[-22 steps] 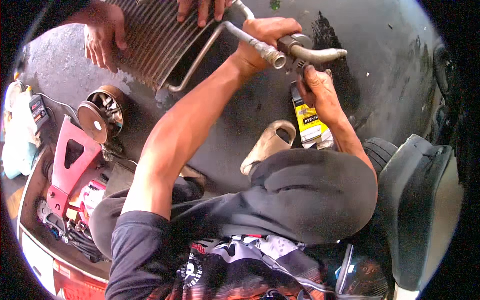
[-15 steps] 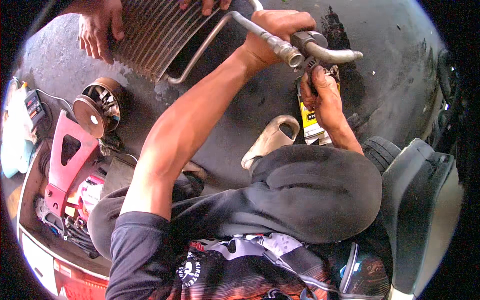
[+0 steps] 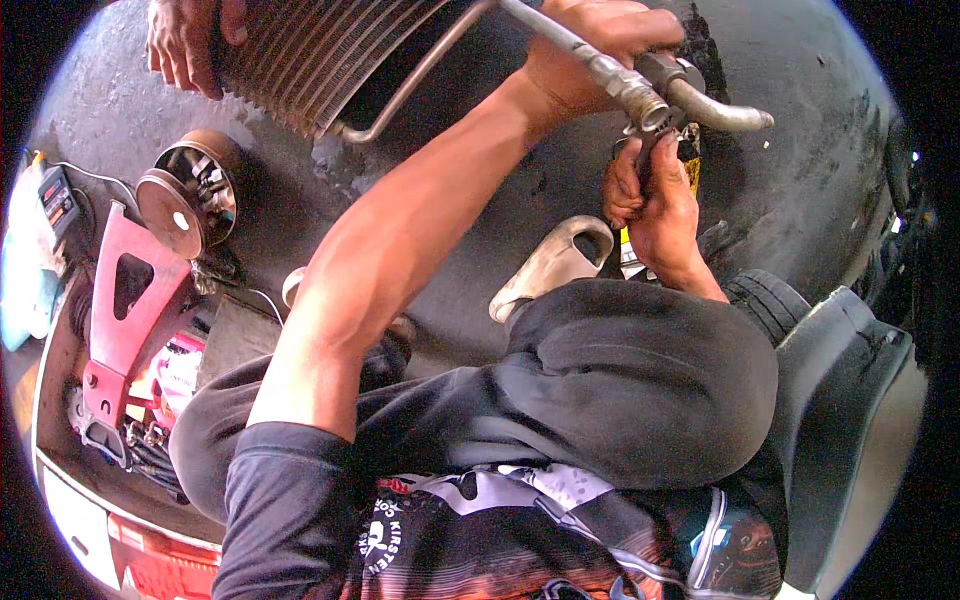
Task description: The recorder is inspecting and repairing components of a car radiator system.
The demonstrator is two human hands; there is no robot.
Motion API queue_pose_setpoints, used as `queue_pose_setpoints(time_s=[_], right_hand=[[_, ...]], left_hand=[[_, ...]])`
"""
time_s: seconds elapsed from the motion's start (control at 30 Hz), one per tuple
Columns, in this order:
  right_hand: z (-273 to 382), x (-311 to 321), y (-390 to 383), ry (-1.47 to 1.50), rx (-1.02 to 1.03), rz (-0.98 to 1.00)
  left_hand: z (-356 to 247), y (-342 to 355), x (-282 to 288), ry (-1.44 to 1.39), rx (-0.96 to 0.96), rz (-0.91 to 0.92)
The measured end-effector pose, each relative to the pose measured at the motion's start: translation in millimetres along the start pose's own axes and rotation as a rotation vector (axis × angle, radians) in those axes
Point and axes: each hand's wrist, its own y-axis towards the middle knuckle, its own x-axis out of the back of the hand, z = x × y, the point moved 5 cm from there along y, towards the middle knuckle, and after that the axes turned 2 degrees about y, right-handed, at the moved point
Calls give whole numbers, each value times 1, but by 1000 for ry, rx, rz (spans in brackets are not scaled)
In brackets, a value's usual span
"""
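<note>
A finned metal coil (image 3: 320, 62) with a bent metal tube (image 3: 440, 62) along its side reaches in from the top. My left hand (image 3: 605, 50) is wrapped around the tubing near its end, beside an open threaded fitting (image 3: 648, 112) and a short bent pipe (image 3: 725, 112). Just below the fitting, my right hand (image 3: 660, 205) pinches a small dark metal tool between thumb and fingers. The tool's tip meets the fitting, but most of it is hidden, so its kind cannot be told. Another person's hand (image 3: 185, 50) rests at the coil's left edge.
At left stand a round tin (image 3: 225, 185) of metal parts, a pink metal bracket (image 3: 125, 300) and a box of tools and cables. A beige sandal (image 3: 550, 268) is by my knee. A yellow package (image 3: 628, 255) lies behind my right hand; a black panel (image 3: 840, 400) stands at right.
Both my hands and the tube ends have shifted right in the view, and the coil has moved up. The other person's second hand, seen before at the top, is out of sight.
</note>
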Motion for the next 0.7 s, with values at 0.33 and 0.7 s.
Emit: queue_pose_setpoints(time_s=[0.33, 0.7], right_hand=[[-20, -17, -2, 304, -79, 33], [-16, 19, -9, -139, 82, -42]], left_hand=[[-15, 7, 0, -73, -11, 54], [1, -2, -5, 185, -3, 198]])
